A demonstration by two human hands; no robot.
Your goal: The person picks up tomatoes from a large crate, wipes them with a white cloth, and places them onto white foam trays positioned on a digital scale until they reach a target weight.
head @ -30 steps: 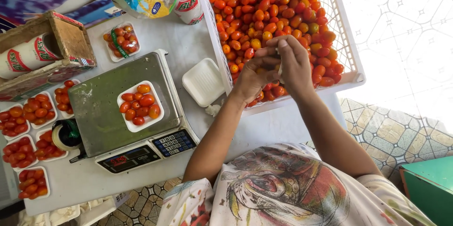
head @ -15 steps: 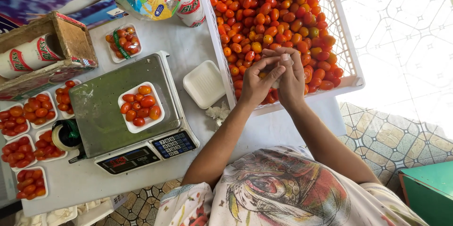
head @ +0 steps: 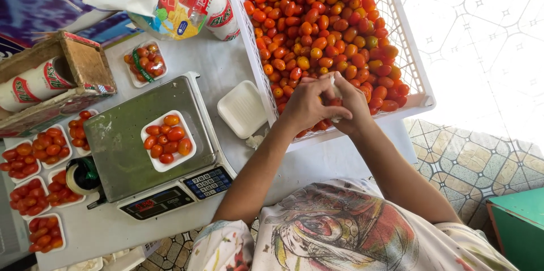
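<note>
1. Left hand [head: 306, 107] and right hand [head: 352, 101] brought together over the near rim of the white plastic lattice crate [head: 416, 81], fingers curled and meeting around something small and pale; exactly what was pinched could not be told.
2. Both hands resting among the red and orange cherry tomatoes [head: 323, 27] heaped in that crate, which stood at the far right end of the grey bench [head: 226, 73] and overhung its right edge.
3. Just left of the crate, beside the left hand, lay an empty white square foam tray [head: 242, 109] on the bench.
4. Further left sat a grey digital weighing scale with a steel platform [head: 122, 146], keypad and display facing the near edge.
5. On the platform stood a small white foam tray filled with tomatoes [head: 168, 141].
6. Along the left edge of the bench were ranged several filled white foam trays of tomatoes [head: 34, 152], close together, with a roll of dark tape [head: 82, 176] between them and the scale.
7. Toward the far edge lay one wrapped tray of tomatoes with a green band [head: 145, 62], and left of it a worn wooden box [head: 85, 61] holding a white roll.
8. A colourful printed plastic bag [head: 170, 10] at the far edge, next to the crate.
</note>
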